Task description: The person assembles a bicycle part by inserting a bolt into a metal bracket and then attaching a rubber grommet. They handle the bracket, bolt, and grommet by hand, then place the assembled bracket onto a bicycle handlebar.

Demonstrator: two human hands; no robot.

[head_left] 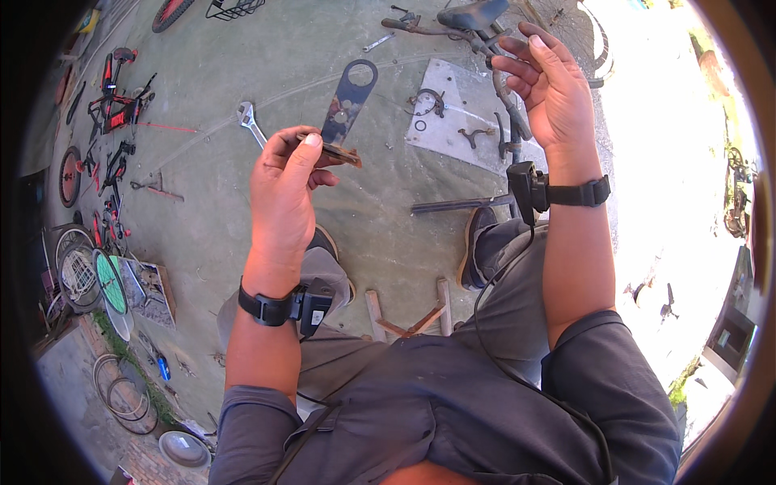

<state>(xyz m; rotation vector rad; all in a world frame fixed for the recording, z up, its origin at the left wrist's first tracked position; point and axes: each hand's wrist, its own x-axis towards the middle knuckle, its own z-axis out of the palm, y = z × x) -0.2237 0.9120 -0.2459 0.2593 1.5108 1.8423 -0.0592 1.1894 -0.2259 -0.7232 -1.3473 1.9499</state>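
Note:
My left hand [287, 182] is closed, thumb on top, around the lower end of a flat dark metal bracket [349, 101]. The bracket is worn and rusty at its base, and its upper end has a large round hole. Its gripped end is partly hidden by my fingers. Beside that hand lies an adjustable wrench [252, 123], its handle passing out of sight behind the hand. My right hand [554, 97] is raised at the upper right, fingers bent and apart with nothing visible in them. Behind it stands an old bicycle frame [511, 105] with a dark saddle [473, 14].
A grey metal plate [436, 81] on the floor bears small bicycle parts. A small spanner [378, 42] lies beyond. Red-and-black bicycle parts [117, 117] spread along the left, with wheels [77, 267] below. Between my feet are wooden stool legs [374, 311]. Cables run from both wrist straps.

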